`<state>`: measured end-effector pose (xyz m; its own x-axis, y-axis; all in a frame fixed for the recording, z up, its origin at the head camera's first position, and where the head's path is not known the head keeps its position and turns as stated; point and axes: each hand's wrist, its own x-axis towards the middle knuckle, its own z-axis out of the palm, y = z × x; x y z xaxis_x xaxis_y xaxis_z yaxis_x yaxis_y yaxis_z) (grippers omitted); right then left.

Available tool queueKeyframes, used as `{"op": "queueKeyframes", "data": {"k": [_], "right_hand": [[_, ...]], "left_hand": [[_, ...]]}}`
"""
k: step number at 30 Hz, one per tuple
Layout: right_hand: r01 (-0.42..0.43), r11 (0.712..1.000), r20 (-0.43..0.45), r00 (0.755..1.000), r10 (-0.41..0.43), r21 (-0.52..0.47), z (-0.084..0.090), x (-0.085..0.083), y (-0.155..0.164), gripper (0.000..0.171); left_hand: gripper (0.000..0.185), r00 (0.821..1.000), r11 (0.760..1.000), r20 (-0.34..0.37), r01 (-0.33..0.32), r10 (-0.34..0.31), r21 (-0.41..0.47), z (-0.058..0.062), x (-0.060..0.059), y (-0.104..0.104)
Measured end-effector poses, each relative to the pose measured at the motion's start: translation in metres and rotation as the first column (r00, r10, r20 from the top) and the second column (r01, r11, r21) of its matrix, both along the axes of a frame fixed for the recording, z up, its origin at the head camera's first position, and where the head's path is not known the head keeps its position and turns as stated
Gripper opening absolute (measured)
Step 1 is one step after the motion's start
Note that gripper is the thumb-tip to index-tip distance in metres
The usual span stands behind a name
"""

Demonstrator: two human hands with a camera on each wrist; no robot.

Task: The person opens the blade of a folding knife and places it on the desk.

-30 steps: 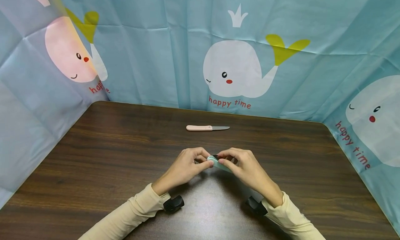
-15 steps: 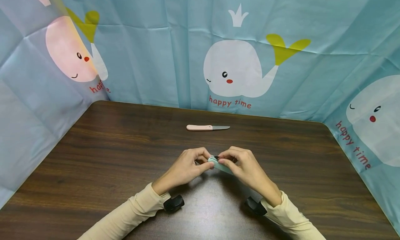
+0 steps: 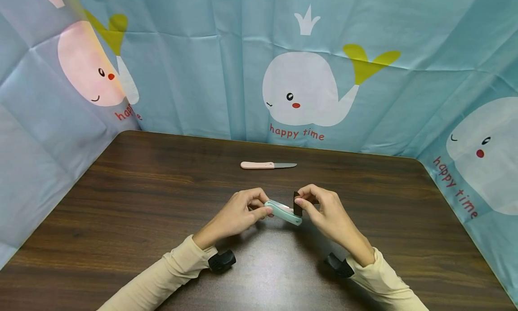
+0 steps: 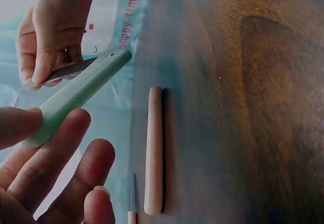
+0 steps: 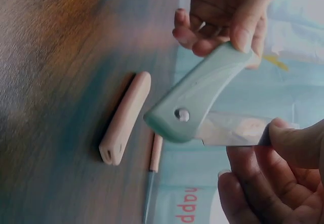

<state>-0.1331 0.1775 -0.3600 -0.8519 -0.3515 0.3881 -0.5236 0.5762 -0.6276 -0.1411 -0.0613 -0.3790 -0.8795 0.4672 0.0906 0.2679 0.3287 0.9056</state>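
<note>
A mint-green folding knife hangs just above the dark wooden table, held between both hands. My left hand pinches the left end of its handle. Thumb and fingers of my right hand pinch the dark blade, which stands swung up out of the handle at the pivot end. The right wrist view shows the blade partly out past the pivot pin, with the right thumb on its tip. The left hand's fingers curl round the far end of the handle.
A pink-handled knife lies flat on the table beyond the hands, blade pointing right; its handle also shows in the left wrist view. A blue whale-print curtain walls in the table at the back and both sides.
The blade was folded inside the green handle under the right fingers. Now my right hand has moved right and pulled the blade up and out of the handle. The left hand stayed in place.
</note>
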Motion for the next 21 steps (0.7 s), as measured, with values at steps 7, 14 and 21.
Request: {"op": "queueKeyframes", "data": {"k": [7, 14, 21], "right_hand": [[0.010, 1.000, 0.002, 1.000, -0.010, -0.010, 0.0010, 0.0016, 0.0032, 0.006], [-0.009, 0.999, 0.022, 1.000, 0.010, -0.047, 0.0030, 0.0026, 0.0008, 0.006], [-0.034, 0.998, 0.064, 0.997, 0.037, -0.055, 0.0060, 0.0045, -0.0027, 0.007]], "left_hand": [[0.007, 0.999, 1.000, 0.035, 0.018, -0.017, -0.014, 0.0039, -0.0006, -0.0049], [0.018, 0.998, 0.998, 0.024, 0.062, -0.061, -0.031, 0.0067, 0.0016, -0.0055], [0.013, 0.999, 0.996, -0.011, 0.051, -0.052, -0.072, 0.0077, 0.0036, -0.0051]]}}
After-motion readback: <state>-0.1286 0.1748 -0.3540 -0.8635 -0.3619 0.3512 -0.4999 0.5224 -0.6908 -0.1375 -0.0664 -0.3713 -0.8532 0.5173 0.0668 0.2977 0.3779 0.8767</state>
